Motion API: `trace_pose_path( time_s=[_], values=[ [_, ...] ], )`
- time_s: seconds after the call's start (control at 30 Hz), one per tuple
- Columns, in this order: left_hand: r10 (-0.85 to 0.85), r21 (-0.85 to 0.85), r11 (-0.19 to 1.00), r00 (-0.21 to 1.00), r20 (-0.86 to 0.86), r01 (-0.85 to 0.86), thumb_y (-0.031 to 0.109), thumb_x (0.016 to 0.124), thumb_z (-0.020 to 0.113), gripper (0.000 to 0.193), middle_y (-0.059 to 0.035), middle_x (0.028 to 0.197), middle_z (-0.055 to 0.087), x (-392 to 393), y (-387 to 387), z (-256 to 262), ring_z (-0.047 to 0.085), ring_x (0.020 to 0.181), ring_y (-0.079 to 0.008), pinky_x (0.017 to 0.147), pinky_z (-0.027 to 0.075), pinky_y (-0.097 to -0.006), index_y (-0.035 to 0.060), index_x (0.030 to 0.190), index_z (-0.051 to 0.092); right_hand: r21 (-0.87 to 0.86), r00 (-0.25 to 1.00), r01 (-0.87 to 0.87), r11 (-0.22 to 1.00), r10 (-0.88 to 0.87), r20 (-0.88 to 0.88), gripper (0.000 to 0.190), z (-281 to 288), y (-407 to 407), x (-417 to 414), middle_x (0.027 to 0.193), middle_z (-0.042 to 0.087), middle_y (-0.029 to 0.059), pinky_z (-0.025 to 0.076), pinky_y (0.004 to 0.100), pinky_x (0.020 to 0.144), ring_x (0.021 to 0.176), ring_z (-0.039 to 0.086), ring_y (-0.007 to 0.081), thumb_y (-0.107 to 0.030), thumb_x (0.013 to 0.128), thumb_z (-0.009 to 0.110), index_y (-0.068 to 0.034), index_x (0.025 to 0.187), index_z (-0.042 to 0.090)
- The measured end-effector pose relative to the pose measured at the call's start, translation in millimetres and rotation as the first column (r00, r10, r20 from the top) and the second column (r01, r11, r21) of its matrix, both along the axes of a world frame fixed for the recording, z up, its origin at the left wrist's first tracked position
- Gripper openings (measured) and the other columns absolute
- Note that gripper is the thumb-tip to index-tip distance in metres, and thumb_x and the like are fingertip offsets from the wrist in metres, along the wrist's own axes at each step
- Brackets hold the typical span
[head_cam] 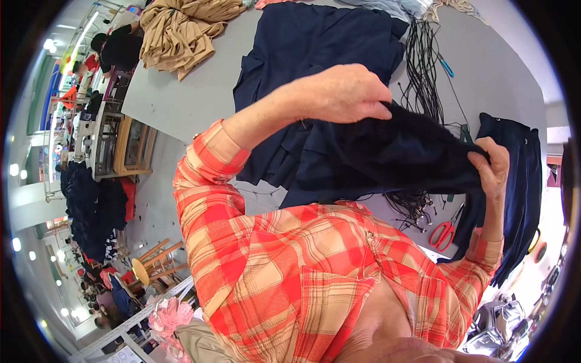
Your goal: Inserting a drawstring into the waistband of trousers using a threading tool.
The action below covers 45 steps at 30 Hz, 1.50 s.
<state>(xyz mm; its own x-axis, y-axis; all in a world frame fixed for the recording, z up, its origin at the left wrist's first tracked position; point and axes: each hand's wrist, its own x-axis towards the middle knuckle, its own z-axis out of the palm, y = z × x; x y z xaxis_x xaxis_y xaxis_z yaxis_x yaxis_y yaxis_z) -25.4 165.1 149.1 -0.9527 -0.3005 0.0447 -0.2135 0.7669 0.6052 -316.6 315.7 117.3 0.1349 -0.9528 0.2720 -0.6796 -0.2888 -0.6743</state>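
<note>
A dark navy garment piece is stretched between my two hands above the table. My left hand pinches its upper edge near the middle of the view. At the other end, my right hand grips the cloth with thumb and fingers, and part of it hangs down below. Beneath and behind lies a pile of navy fabric, partly covered by my left forearm. Beyond my right hand, more navy garments hang over the table's right edge.
Black cords with metal ends lie beside the pile, with a blue-handled cutter. Red-handled scissors rest near my right forearm. A tan cloth bundle occupies the grey table's far left. A wooden stool and a person are left.
</note>
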Motion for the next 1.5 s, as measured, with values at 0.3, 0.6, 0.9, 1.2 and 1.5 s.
trace_pose_path(
  time_s=[0.3,0.6,0.9,1.2,1.5],
  values=[
    [0.003,-0.232,0.972,0.992,0.123,0.026,0.021,0.078,0.056,0.021,-0.0150,0.063,0.059,-38,35,-41,0.059,0.063,-0.0337,0.054,0.046,-0.0411,0.0017,0.070,0.056,0.054,0.986,0.022,0.998,-0.031,0.166,0.007,-44,0,51,0.054,0.044,0.0077,0.033,0.0243,0.045,0.044,0.042,0.0146,-0.001,0.068,0.058,0.001,0.072,0.053],
    [0.002,-0.498,0.861,0.982,-0.191,-0.098,0.013,0.064,0.055,0.008,-0.0014,0.064,0.051,-43,55,-62,0.053,0.060,-0.0163,0.061,0.043,-0.0280,0.0076,0.067,0.051,0.371,0.674,-0.014,0.929,-0.265,0.689,0.017,-96,12,63,0.071,0.052,-0.0033,0.034,0.0173,0.058,0.065,0.044,0.0047,-0.011,0.073,0.064,0.001,0.079,0.054],
    [-0.052,-0.588,0.795,0.949,-0.311,-0.149,0.018,0.067,0.056,0.012,-0.0002,0.060,0.042,-44,52,-76,0.046,0.055,-0.0142,0.051,0.034,-0.0269,0.0080,0.069,0.051,0.461,0.459,-0.125,0.878,-0.361,0.812,0.016,-105,12,91,0.073,0.052,-0.0031,0.036,0.0174,0.061,0.068,0.045,0.0030,-0.013,0.072,0.063,-0.001,0.080,0.055],
    [0.095,-0.356,0.932,0.994,0.061,-0.068,0.032,0.076,0.060,0.028,-0.0065,0.059,0.054,-4,33,-54,0.058,0.059,-0.0222,0.051,0.043,-0.0325,0.0067,0.066,0.053,0.303,0.846,0.018,0.953,-0.177,0.504,0.009,-72,-8,95,0.056,0.050,0.0021,0.037,0.0229,0.048,0.049,0.045,0.0089,-0.005,0.072,0.062,0.000,0.074,0.054],
    [0.130,0.209,0.969,0.991,0.011,-0.130,0.023,0.081,0.057,0.024,-0.0129,0.066,0.054,-7,63,-101,0.056,0.066,-0.0325,0.055,0.043,-0.0389,0.0031,0.069,0.049,-0.130,0.975,-0.200,0.971,0.184,-0.125,0.023,-75,2,92,0.057,0.047,0.0080,0.038,0.0340,0.045,0.050,0.050,0.0259,-0.004,0.055,0.065,-0.004,0.074,0.051]
  ],
)
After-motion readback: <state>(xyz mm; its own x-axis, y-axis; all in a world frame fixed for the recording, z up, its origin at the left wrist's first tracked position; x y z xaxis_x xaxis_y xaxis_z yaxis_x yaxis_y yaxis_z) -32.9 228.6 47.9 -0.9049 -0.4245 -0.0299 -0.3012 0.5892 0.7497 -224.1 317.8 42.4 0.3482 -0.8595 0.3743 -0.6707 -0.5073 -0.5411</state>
